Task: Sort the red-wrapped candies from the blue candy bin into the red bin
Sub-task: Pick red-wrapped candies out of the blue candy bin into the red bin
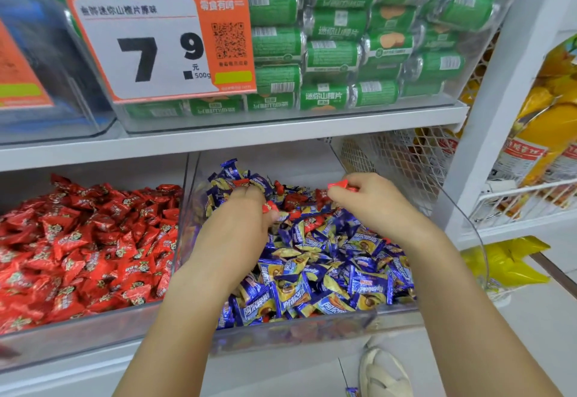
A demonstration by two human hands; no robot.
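A white metal shelf board [281, 134] carries a clear plastic bin of green foil packets [359, 53] behind an orange-and-white price card [156, 43]. A white wire rack [524, 199] of yellow bags stands right, above pale floor [546, 312].

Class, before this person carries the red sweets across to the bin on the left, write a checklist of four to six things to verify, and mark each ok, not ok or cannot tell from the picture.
1. Right hand has a red-wrapped candy in its grip: ok, pinched at the fingertips.
2. Left hand holds a red candy: ok, one shows at its fingers.
3. No blue-wrapped candy caught in either grip: cannot tell, the fingers hide what lies beneath.
4. Clear plastic bin of red candies is open on top to receive them: ok.
5. Clear bin of blue candies is free of red ones: not ok, several red wrappers remain near the back.
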